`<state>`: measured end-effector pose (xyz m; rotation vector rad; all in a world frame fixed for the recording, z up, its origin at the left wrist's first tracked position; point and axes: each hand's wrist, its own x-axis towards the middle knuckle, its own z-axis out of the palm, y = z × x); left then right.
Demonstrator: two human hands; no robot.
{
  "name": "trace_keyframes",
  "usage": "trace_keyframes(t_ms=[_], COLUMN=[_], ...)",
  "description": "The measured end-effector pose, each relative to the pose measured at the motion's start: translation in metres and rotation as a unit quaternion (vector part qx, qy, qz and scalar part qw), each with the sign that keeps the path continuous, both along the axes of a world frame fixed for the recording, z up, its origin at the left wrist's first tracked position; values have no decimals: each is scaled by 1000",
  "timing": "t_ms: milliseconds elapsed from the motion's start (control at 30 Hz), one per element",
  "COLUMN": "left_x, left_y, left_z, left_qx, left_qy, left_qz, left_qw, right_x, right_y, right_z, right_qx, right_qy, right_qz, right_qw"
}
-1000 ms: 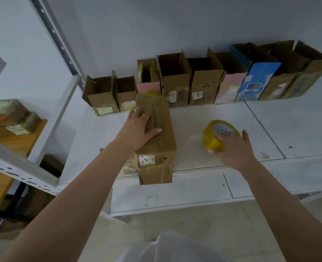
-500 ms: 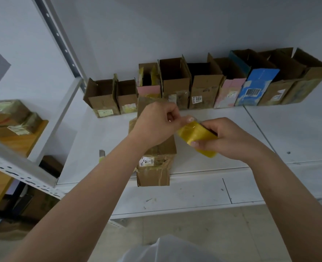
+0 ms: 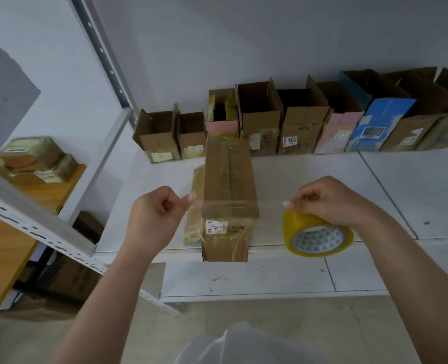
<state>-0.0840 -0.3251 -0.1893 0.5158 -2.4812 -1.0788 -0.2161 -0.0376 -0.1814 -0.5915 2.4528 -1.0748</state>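
A long brown cardboard box [image 3: 229, 179] is laid on the white shelf [image 3: 309, 179], its near end at the front edge, before a row of open cartons [image 3: 259, 122]. A strip of clear tape [image 3: 233, 204] is held stretched across its near end: the free end is pinched by the left hand [image 3: 155, 216], and the yellow tape roll [image 3: 318, 236] is gripped by the right hand [image 3: 330, 200]. Whether the strip touches the cardboard cannot be told. Pressing down and cutting are judged yet to be done.

You're in a packing storeroom: labelled cartons [image 3: 303, 127] at twelve o'clock on steel shelving [image 3: 309, 174], tape roll [image 3: 317, 236] at four.
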Motion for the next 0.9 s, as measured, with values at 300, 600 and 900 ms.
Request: trace_keyframes(t_ms=[300,600,900], left_x=[-9,-7,-12], left_y=[-6,19,27], left_z=[-28,-97,-111], left_qx=[1,240,197], left_qy=[4,-59,-102], left_qz=[5,31,79], left_qw=[1000,968,972], right_x=[-18,-14,-17], right_y=[-15,-61,-64], right_z=[-37,-52,-51], right_qx=[77,281,302], right_qy=[30,130,113], right_qz=[-17,28,23], right_qw=[996,950,946])
